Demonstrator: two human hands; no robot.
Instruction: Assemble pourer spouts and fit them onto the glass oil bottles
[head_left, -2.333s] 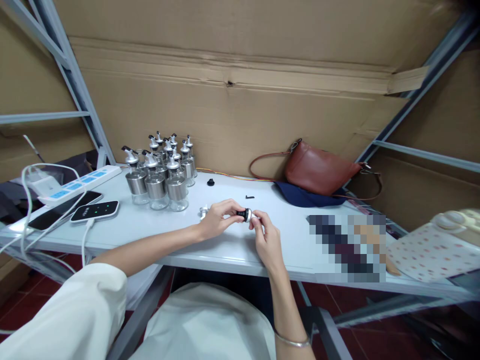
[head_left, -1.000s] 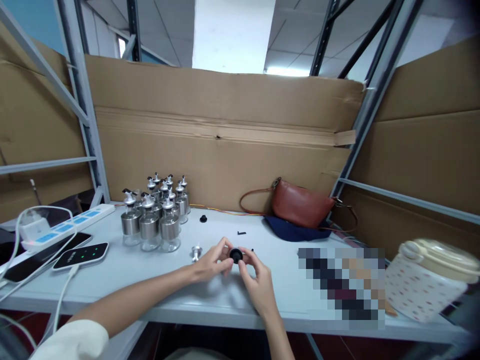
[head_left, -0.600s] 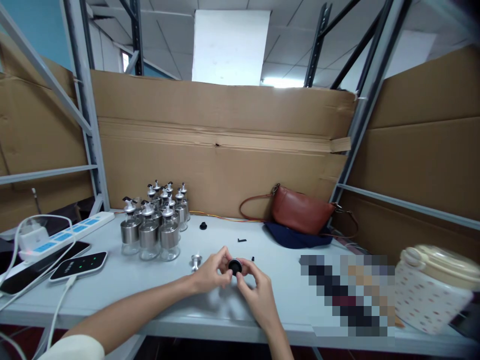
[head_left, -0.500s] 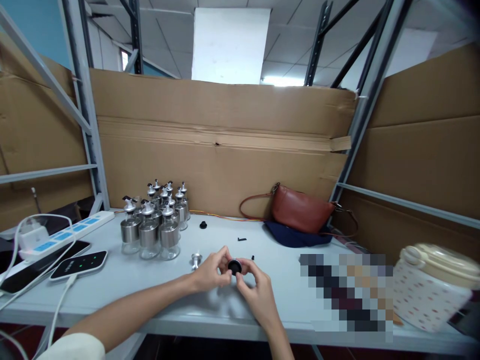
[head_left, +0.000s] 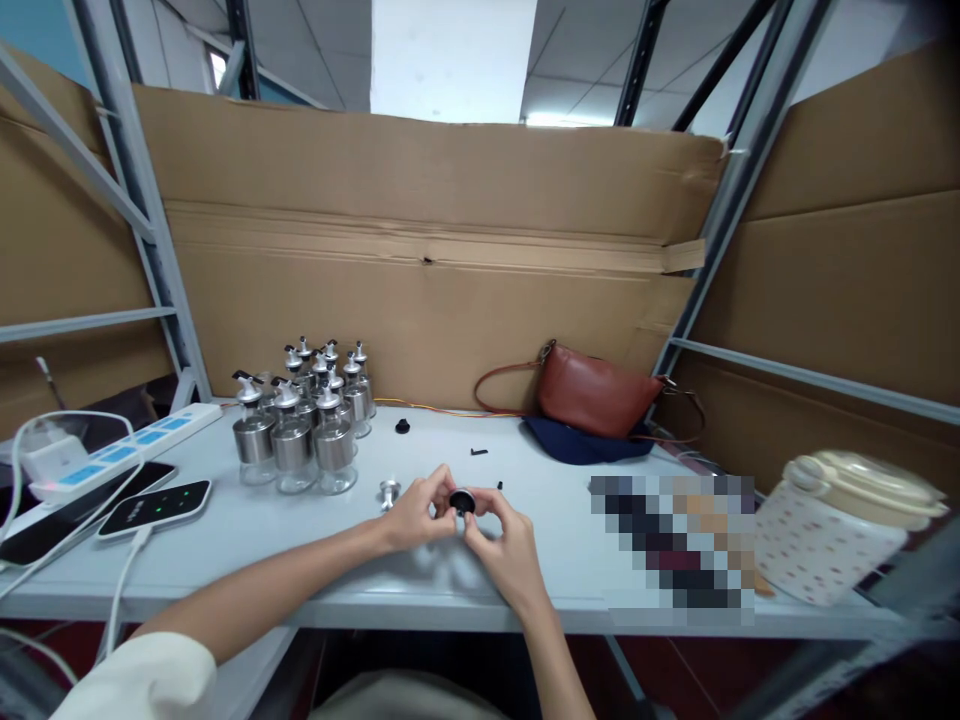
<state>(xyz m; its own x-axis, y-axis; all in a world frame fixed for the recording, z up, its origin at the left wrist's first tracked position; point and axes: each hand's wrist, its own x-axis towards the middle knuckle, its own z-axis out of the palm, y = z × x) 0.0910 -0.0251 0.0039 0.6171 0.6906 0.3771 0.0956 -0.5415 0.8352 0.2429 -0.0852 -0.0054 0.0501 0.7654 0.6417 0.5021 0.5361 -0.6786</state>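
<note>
Between both hands, just above the front of the table, is a small round black part with a light rim (head_left: pixel 462 502). My left hand (head_left: pixel 421 508) pinches its left side, and my right hand (head_left: pixel 504 540) grips its right side with thumb and fingers. The underside of the part is mostly hidden by the fingers. A small silver metal fitting (head_left: pixel 389 494) stands on the table just left of my left hand. Behind my right hand lies a tiny black piece (head_left: pixel 500 485). Farther back are a thin black lever-like piece (head_left: pixel 479 452) and a black cap (head_left: pixel 403 426).
Several glass bottles with metal sleeves and spouts (head_left: pixel 292 450) stand at back left. A power strip (head_left: pixel 127 455) and a white-cabled device (head_left: pixel 155 508) lie left. A brown bag (head_left: pixel 596 390) rests on a dark blue cap (head_left: pixel 585 442). A dotted container (head_left: pixel 829 530) stands right.
The camera view has tipped down, so the scene sits higher. Both hands stay on the round black part, which has tilted slightly between the fingers.
</note>
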